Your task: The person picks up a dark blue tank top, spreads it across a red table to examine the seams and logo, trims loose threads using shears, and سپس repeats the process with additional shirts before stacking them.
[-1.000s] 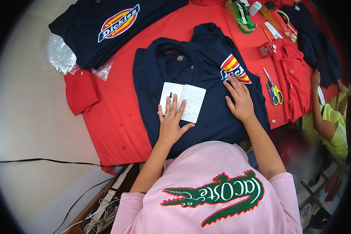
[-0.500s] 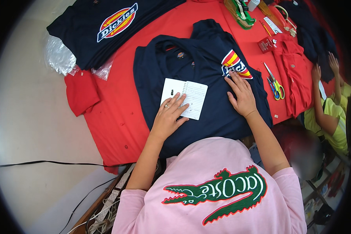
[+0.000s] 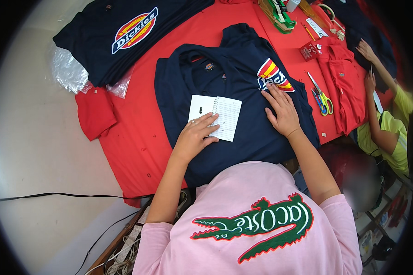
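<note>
A dark navy T-shirt (image 3: 252,123) is spread in front of me, its collar toward the upper left and a red, yellow and white printed emblem (image 3: 276,77) at its right. An open spiral notebook (image 3: 228,120) with lined pages lies on the shirt. My left hand (image 3: 197,136) rests across the notebook's lower edge, fingers extended over the pages; it wears a ring. Flat on the shirt, my right hand (image 3: 282,110) has its fingers spread, with the fingertips touching the emblem's lower edge.
Scissors (image 3: 322,96) with yellow and blue handles lie to the right, beside folded red garments (image 3: 342,82). A green tape dispenser (image 3: 280,18) stands farther back. Another navy shirt (image 3: 110,50) lies at the far left on the red cloth (image 3: 137,119). A co-worker in yellow (image 3: 390,133) works at the right.
My left hand has slid slightly down and left on the notebook. My right hand stays on the shirt. At the right, the co-worker's hands have shifted.
</note>
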`<action>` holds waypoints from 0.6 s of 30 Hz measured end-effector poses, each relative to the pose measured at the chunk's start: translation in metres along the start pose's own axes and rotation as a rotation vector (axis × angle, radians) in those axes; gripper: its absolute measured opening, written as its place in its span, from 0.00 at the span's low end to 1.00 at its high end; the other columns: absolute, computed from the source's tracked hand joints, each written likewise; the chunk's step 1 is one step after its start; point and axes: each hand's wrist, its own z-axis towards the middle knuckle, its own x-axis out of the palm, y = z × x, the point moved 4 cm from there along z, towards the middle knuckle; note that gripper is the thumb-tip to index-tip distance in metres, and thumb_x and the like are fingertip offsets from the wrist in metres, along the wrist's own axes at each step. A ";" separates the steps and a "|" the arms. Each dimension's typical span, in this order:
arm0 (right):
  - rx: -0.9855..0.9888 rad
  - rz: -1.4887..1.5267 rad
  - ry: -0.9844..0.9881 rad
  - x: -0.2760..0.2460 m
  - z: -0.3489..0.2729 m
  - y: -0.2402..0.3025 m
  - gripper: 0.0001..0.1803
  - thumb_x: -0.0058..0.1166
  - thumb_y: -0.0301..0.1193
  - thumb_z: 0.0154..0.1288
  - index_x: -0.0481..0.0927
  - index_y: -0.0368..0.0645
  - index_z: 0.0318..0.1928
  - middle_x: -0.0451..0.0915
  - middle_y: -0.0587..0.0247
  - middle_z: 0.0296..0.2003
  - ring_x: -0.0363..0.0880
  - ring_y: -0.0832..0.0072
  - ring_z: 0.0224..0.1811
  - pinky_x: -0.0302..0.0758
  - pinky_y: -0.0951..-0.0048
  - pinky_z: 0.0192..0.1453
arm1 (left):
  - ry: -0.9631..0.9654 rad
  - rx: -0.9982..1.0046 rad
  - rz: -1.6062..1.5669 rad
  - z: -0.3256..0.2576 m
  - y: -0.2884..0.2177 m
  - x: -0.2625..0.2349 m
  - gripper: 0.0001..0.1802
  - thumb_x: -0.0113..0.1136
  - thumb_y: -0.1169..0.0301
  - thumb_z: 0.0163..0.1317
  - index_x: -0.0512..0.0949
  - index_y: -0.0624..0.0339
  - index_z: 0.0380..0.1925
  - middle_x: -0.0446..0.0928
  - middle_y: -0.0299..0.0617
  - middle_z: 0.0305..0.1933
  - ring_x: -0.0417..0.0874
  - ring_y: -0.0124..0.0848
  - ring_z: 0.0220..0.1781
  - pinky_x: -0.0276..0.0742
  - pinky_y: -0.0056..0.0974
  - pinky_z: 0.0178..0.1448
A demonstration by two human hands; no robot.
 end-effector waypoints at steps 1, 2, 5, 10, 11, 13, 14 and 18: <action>0.000 0.000 0.000 0.000 0.000 0.000 0.32 0.59 0.36 0.73 0.73 0.50 0.76 0.68 0.57 0.80 0.63 0.62 0.84 0.59 0.55 0.85 | 0.006 0.002 0.000 0.001 0.001 0.000 0.24 0.81 0.63 0.53 0.91 0.52 0.52 0.82 0.35 0.72 0.77 0.38 0.78 0.76 0.46 0.73; 0.000 0.000 0.001 0.000 -0.001 -0.001 0.32 0.59 0.36 0.73 0.73 0.50 0.76 0.67 0.57 0.80 0.63 0.62 0.84 0.59 0.55 0.85 | 0.011 0.003 0.000 0.001 0.001 0.001 0.24 0.81 0.63 0.53 0.91 0.52 0.52 0.82 0.36 0.72 0.77 0.38 0.77 0.76 0.46 0.73; 0.003 0.007 0.003 0.000 0.000 -0.001 0.32 0.58 0.36 0.73 0.74 0.50 0.76 0.68 0.57 0.80 0.63 0.62 0.84 0.59 0.55 0.85 | -0.010 0.024 -0.011 0.000 0.001 0.000 0.19 0.80 0.65 0.56 0.91 0.53 0.49 0.83 0.37 0.71 0.78 0.38 0.77 0.77 0.46 0.72; 0.005 0.014 0.008 -0.001 0.000 0.000 0.32 0.58 0.36 0.73 0.74 0.50 0.76 0.68 0.57 0.80 0.63 0.61 0.84 0.58 0.55 0.85 | -0.197 0.006 0.060 -0.006 -0.012 0.004 0.09 0.77 0.70 0.58 0.86 0.58 0.37 0.82 0.41 0.71 0.78 0.43 0.76 0.72 0.49 0.73; 0.009 0.016 0.010 -0.001 0.000 0.000 0.32 0.58 0.36 0.73 0.74 0.49 0.76 0.68 0.57 0.80 0.63 0.61 0.84 0.58 0.55 0.85 | -0.253 -0.024 0.084 -0.008 -0.019 0.004 0.09 0.76 0.70 0.59 0.85 0.60 0.34 0.82 0.41 0.71 0.78 0.43 0.75 0.70 0.50 0.73; 0.011 0.014 0.010 -0.001 0.000 0.000 0.32 0.58 0.35 0.73 0.74 0.49 0.76 0.68 0.57 0.80 0.63 0.61 0.84 0.58 0.55 0.85 | -0.430 -0.168 0.081 -0.024 -0.011 0.013 0.09 0.72 0.70 0.61 0.83 0.61 0.38 0.77 0.48 0.74 0.74 0.49 0.75 0.60 0.53 0.77; 0.014 0.013 0.010 -0.001 0.000 0.000 0.32 0.58 0.35 0.73 0.74 0.49 0.76 0.68 0.57 0.80 0.63 0.61 0.84 0.58 0.55 0.85 | -0.497 -0.260 0.096 -0.031 -0.007 0.017 0.10 0.71 0.70 0.62 0.84 0.61 0.42 0.75 0.50 0.75 0.71 0.50 0.76 0.59 0.53 0.78; 0.006 0.012 0.008 -0.001 0.000 0.001 0.32 0.58 0.35 0.73 0.74 0.49 0.76 0.67 0.56 0.80 0.63 0.61 0.84 0.58 0.55 0.85 | -0.569 -0.486 0.088 -0.050 -0.005 0.031 0.15 0.66 0.70 0.68 0.85 0.60 0.53 0.68 0.52 0.79 0.63 0.50 0.80 0.51 0.56 0.81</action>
